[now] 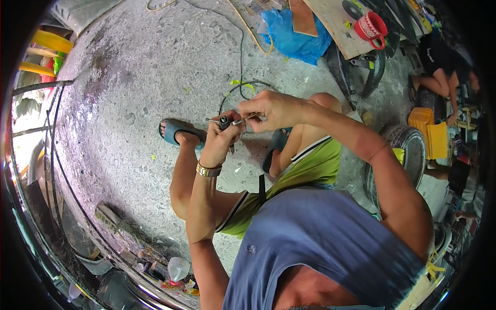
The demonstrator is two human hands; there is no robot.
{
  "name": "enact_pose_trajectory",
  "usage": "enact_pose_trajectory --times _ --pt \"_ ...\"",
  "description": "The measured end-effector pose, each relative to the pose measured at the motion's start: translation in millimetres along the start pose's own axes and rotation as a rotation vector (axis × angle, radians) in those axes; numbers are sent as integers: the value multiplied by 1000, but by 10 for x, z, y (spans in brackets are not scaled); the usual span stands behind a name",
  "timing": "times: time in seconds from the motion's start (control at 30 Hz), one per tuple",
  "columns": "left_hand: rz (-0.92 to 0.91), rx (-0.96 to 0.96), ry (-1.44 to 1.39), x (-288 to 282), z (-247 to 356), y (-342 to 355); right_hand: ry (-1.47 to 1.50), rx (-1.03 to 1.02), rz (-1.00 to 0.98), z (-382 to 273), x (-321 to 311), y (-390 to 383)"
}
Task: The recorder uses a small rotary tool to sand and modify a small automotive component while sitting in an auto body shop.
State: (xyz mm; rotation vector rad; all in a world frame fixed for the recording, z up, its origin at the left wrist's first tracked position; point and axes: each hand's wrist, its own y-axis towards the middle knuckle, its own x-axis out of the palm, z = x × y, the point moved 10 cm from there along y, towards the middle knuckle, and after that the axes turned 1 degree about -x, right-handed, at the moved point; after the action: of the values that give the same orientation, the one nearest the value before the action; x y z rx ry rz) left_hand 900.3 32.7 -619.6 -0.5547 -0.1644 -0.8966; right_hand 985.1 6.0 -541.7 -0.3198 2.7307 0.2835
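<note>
My left hand (222,135), with a gold-coloured watch (208,169) on its wrist, is closed round a small black cylindrical piece (224,122) with a round end. A thin metal rod juts out on its left side. From the right, my right hand (272,110) meets it, its fingers pinched on a small silvery metal piece (238,122). Whether the two pieces are joined is too small to tell. A black cable (223,101) runs down to the left hand; its end is hidden by the fingers. Both hands are above the floor, between my knees.
Beyond my hands lie a blue plastic bag (294,39) and a board (341,31) bearing a red patterned mug (371,28). A tire (408,155) and yellow pieces (431,132) are at right, near another person (439,64). Black bent rods (54,129) line the left.
</note>
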Motion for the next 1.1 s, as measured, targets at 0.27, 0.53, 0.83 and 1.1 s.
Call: enact_pose_trajectory --times 0.27,0.53,0.83,1.1 --pt "-85 -46 -120 89 -99 -7 22 -37 -134 -47 48 7" --pt "-134 -89 -232 253 -115 -6 32 44 -173 -30 -26 -52" --pt "-121 5 104 186 16 -33 540 428 -11 452 6 -324" --pt "-100 198 280 229 104 -10 -4 65 142 233 -166 -322"
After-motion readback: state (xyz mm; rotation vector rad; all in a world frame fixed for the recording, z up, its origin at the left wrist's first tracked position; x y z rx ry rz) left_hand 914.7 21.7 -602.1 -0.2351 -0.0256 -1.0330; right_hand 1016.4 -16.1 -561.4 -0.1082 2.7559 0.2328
